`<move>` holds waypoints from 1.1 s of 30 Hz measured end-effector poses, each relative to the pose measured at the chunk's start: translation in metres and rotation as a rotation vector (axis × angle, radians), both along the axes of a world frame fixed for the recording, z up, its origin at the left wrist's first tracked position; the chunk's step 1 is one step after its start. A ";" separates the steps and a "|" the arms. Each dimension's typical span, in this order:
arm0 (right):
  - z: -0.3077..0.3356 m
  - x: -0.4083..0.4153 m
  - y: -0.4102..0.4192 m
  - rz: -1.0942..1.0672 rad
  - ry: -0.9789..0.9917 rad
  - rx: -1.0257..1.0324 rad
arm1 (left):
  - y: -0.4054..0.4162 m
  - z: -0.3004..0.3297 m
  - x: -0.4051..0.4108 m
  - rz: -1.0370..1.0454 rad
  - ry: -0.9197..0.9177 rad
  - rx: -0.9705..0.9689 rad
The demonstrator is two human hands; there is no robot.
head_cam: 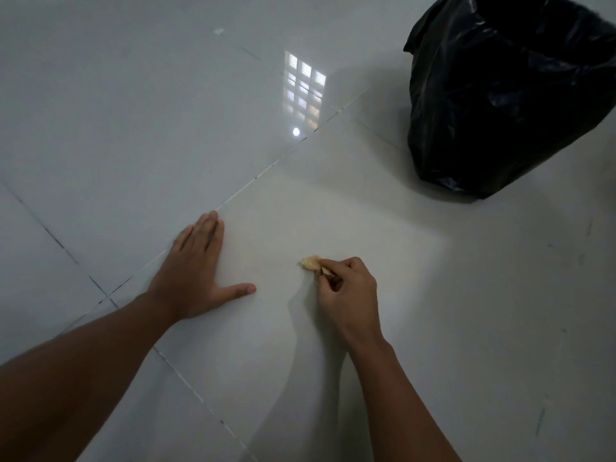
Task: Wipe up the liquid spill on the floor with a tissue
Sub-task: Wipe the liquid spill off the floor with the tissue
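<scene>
My right hand (346,291) pinches a small crumpled tissue (310,262), stained yellowish, and holds it down against the white tiled floor (333,211). The tissue sticks out past my fingertips toward the upper left. My left hand (193,278) lies flat on the floor to the left of it, fingers straight and thumb spread toward the tissue. No liquid shows plainly on the tile around the tissue.
A black plastic rubbish bag (506,95) stands at the upper right, about an arm's length beyond my right hand. Grout lines (266,168) run diagonally across the glossy tiles, which reflect a window (304,91).
</scene>
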State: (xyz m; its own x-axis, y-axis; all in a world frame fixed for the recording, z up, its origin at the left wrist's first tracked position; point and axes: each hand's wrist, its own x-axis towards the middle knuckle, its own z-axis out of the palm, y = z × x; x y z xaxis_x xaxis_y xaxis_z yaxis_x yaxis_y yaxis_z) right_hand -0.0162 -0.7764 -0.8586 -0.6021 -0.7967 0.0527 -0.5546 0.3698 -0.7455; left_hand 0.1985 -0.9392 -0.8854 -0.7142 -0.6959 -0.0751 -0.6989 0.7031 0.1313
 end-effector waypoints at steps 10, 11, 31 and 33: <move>0.003 0.005 -0.027 0.127 0.073 0.137 | 0.001 0.000 -0.001 0.000 0.018 0.016; 0.003 0.007 -0.031 0.113 0.073 0.150 | 0.002 0.000 -0.001 0.001 0.022 0.016; 0.015 0.049 -0.113 0.533 0.086 0.385 | 0.000 -0.002 0.003 -0.015 0.054 0.020; 0.014 0.048 -0.123 0.479 0.104 0.301 | 0.000 0.000 0.002 -0.014 0.055 0.024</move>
